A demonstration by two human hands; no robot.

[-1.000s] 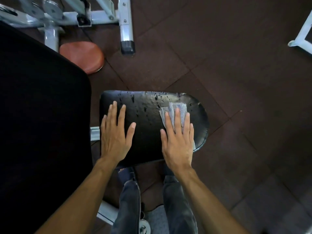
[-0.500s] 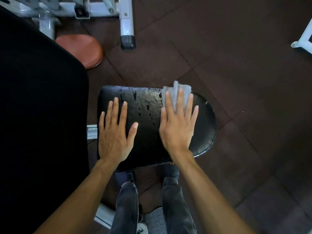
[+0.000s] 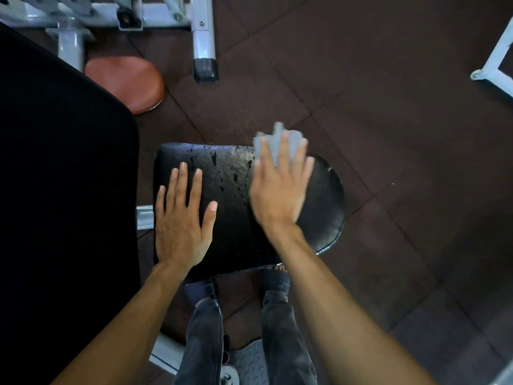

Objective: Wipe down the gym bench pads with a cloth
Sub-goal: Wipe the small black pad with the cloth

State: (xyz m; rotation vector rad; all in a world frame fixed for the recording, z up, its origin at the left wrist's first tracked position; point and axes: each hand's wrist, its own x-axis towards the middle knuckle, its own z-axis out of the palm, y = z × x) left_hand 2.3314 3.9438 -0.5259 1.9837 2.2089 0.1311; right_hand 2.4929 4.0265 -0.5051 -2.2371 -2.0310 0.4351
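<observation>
The black seat pad (image 3: 324, 207) of the gym bench lies in the middle of the view, wet with droplets on its far half. My right hand (image 3: 279, 190) presses flat on a grey cloth (image 3: 273, 143) at the pad's far edge; the cloth sticks out past my fingertips and over the edge. The hand is blurred by motion. My left hand (image 3: 181, 218) rests flat on the pad's left part, fingers spread, holding nothing. The large black back pad (image 3: 63, 190) fills the left side.
A round brown-red pad (image 3: 127, 83) and white machine frame legs (image 3: 205, 43) stand at the far left. Another white frame (image 3: 497, 62) shows at the right edge. Dark rubber floor tiles surround the bench. My legs (image 3: 280, 329) stand below the seat pad.
My right hand has slid the cloth away from me, from the middle of the seat pad to its far edge. The left hand has stayed in place.
</observation>
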